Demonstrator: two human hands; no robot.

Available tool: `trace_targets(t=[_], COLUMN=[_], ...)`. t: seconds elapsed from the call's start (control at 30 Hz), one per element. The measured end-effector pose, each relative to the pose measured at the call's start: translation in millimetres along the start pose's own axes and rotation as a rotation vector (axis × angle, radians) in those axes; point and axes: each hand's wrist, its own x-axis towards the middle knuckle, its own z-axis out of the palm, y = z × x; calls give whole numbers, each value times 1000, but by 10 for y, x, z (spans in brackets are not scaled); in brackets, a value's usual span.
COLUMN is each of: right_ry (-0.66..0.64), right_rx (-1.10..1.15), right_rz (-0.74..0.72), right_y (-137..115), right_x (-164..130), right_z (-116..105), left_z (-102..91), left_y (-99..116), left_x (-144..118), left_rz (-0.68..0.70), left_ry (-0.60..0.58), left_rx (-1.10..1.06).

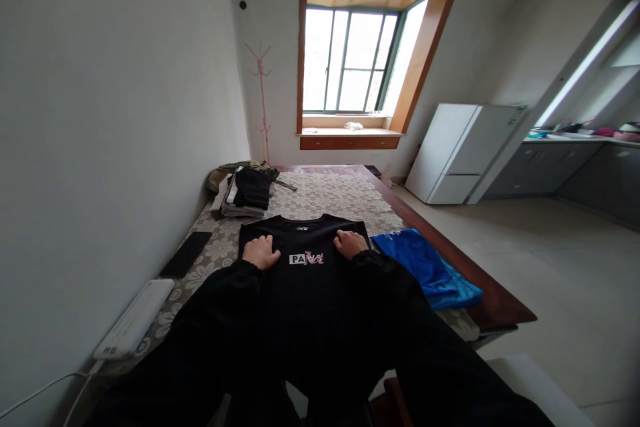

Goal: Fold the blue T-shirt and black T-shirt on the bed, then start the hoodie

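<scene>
A black T-shirt (300, 293) lies spread on the table in front of me, its neckline at the far side and a pink-and-white print on the chest. My left hand (261, 253) rests on its left chest, fingers curled down and closed on the fabric. On the other side of the print, my right hand (351, 244) is likewise closed on the cloth near the right shoulder. The fingertips of both hands are partly hidden. Black sleeves cover my arms and blend with the lower part of the shirt.
Folded blue clothing (425, 267) lies right of the shirt. A stack of folded clothes (245, 197) sits at the back left. Along the wall are a dark flat object (186, 254) and a white power strip (135, 320) with a cable. The wooden table edge (500, 293) runs along the right.
</scene>
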Motion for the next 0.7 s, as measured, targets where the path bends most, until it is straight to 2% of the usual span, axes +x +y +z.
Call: trace_targets(t=[0.07, 0.17, 0.3, 0.43, 0.57, 0.7], right_ry=[44, 77, 59, 75, 116, -57], right_rx=[51, 141, 230, 261, 92, -124], right_rz=[11, -61, -189, -232, -89, 77], right_y=[104, 204, 226, 234, 229, 170], right_x=[23, 68, 78, 40, 12, 18], right_z=[2, 11, 68, 131, 220, 297], left_z=[48, 105, 170, 229, 304, 399], left_y=[-13, -89, -200, -240, -252, -270], left_x=[39, 45, 22, 41, 78, 94], left_rz=[16, 7, -29, 40, 59, -29], left_ry=[15, 62, 149, 185, 171, 145], left_rx=[-22, -74, -135, -165, -161, -109])
